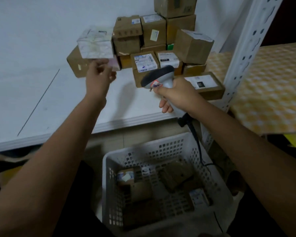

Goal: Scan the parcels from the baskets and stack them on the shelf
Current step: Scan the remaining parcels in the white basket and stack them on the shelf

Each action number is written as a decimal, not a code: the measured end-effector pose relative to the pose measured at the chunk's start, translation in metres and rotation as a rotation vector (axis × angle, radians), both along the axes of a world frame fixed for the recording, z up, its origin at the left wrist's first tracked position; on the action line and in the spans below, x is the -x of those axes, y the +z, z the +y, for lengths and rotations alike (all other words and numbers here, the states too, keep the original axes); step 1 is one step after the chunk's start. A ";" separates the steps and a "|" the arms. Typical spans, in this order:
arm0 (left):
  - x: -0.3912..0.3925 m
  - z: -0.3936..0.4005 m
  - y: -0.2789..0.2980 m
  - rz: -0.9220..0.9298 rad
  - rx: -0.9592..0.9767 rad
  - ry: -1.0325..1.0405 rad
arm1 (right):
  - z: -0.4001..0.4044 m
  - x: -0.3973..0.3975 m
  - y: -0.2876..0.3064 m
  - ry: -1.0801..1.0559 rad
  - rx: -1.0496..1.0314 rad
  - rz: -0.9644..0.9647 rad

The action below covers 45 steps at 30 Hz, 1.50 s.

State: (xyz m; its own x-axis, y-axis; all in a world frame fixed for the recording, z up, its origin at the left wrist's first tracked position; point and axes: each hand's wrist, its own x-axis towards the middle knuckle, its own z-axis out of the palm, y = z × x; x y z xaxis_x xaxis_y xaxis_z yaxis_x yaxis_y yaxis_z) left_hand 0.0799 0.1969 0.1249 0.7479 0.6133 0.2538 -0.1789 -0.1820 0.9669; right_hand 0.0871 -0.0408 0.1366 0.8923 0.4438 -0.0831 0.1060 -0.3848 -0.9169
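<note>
Head view: left hand (99,77) reaches up under a pale wrapped parcel (96,42); fingers loosely curled just below its bottom edge, motion blur, cannot tell if they touch or grasp it. Parcel sits at the left end of the stacked parcels (154,40) toward the shelf's (41,82) back right corner. Right hand (176,93) clenched around the handle of a grey scanner (158,77), dark head pointing toward the stack; small red-and-white sticker on the scanner neck, writing unreadable. Black cable (195,139) drops from the handle toward the basket (162,183). Stack is brown cardboard boxes with white shipping labels; print too small and blurred to read, no brand legible. Top box is cut off by the frame edge. A flat box (207,84) with a white label lies at the right edge of the shelf beside the perforated white post (246,48). White perforated basket below the shelf's front edge holds several more cardboard parcels, dim and blurred, labels unreadable. Yellow patterned sheet (270,86) covers the neighbouring shelf at right.
</note>
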 end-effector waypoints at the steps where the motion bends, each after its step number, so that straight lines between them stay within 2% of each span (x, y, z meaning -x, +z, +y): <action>1: 0.025 -0.008 -0.013 -0.009 0.009 -0.003 | -0.003 0.011 -0.007 0.032 0.021 0.003; 6: 0.118 -0.037 -0.097 0.105 -0.010 0.026 | -0.011 0.056 -0.055 0.178 0.147 0.032; 9: 0.146 -0.047 -0.153 0.283 0.025 0.018 | -0.013 0.074 -0.091 0.245 0.280 0.081; 12: 0.155 -0.047 -0.210 0.587 -0.049 -0.064 | -0.010 0.080 -0.128 0.243 0.377 0.196; 15: 0.156 -0.041 -0.262 0.877 -0.270 -0.241 | -0.006 0.078 -0.163 0.205 0.433 0.276; 18: 0.151 -0.035 -0.308 1.021 -0.379 -0.374 | -0.003 0.073 -0.194 0.148 0.443 0.370; 21: 0.142 -0.023 -0.350 1.184 -0.388 -0.470 | 0.000 0.070 -0.218 0.094 0.464 0.438; 23: 0.136 -0.014 -0.377 1.210 -0.392 -0.469 | 0.002 0.066 -0.231 0.072 0.479 0.489; 24: 0.133 -0.012 -0.384 1.194 -0.443 -0.459 | 0.002 0.064 -0.238 0.066 0.483 0.510; 27: 0.126 -0.006 -0.400 1.127 -0.762 -0.492 | 0.000 0.055 -0.257 0.056 0.473 0.540; 29: 0.121 0.001 -0.408 1.183 -0.893 -0.534 | -0.004 0.051 -0.267 0.040 0.466 0.559; 32: 0.114 0.014 -0.419 1.220 -0.990 -0.587 | -0.009 0.046 -0.281 0.016 0.466 0.592; 35: 0.108 0.024 -0.426 1.180 -1.078 -0.622 | -0.009 0.043 -0.293 -0.013 0.463 0.648; 39: 0.103 0.021 -0.417 1.253 -1.023 -0.640 | -0.006 0.040 -0.297 -0.056 0.385 0.758; 45: 0.094 0.010 -0.350 1.281 -0.814 -0.503 | 0.007 0.034 -0.277 -0.055 0.346 0.703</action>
State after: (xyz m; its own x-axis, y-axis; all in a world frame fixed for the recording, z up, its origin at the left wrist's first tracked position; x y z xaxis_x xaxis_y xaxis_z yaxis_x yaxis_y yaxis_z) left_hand -0.0137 0.2068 -0.2255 0.7898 0.2710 -0.5503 0.4389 -0.8764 0.1983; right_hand 0.0530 -0.0342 -0.1402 0.5986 0.2465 -0.7622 -0.4823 -0.6487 -0.5887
